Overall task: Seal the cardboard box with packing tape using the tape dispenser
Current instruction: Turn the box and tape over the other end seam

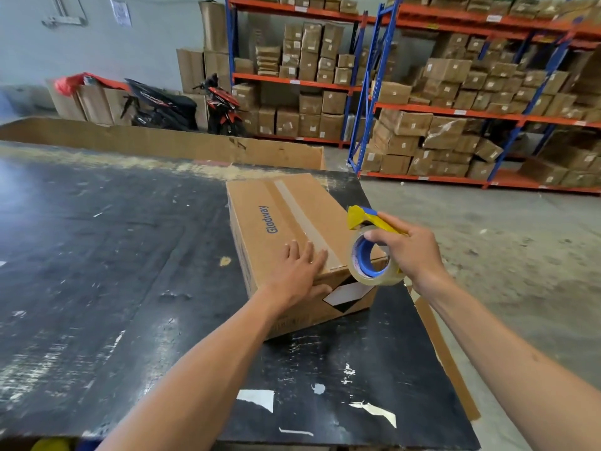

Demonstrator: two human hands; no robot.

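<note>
Tape (305, 219) already runs along the cardboard box (286, 222) seam; left hand (299, 271) flat, fingers apart; right hand (413, 252) clamped on tape dispenser (370, 255); press the near end down firmly.

Left hand (297, 275) flat, right hand (411, 247) gripping

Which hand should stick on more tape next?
Probably the right hand: it already grips the tape dispenser at the box's near edge. The left hand lies flat on top, steadying the box.
</note>
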